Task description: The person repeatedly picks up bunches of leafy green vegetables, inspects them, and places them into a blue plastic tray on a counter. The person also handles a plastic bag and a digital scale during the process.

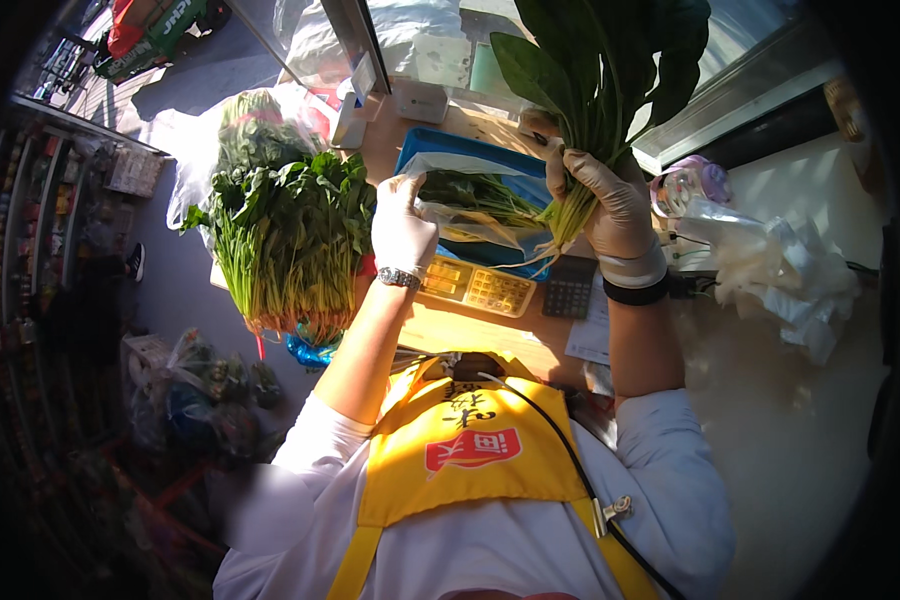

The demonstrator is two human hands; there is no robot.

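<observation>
My right hand [611, 199], in a pale glove, grips a bunch of leafy greens [607, 75] that look like spinach. Its broad leaves point away from me and its pale roots hang over a blue tray [424, 141]. In the tray lies a clear plastic bag [469, 161] with more greens [476, 193] inside. The gloved left hand [405, 229] pinches the bag's near-left edge between thumb and fingers. Just left of that hand, a large heap of greens [292, 240] stands with its reddish roots towards me, partly within another clear bag [191, 161].
Below the tray sit a keypad panel [487, 286] and a dark calculator [568, 287] on the wooden table [457, 330]. Crumpled plastic bags [787, 274] hang at the right. Window frames [750, 79] border the far side. Stocked shelves [34, 217] and a shoe [135, 262] appear left.
</observation>
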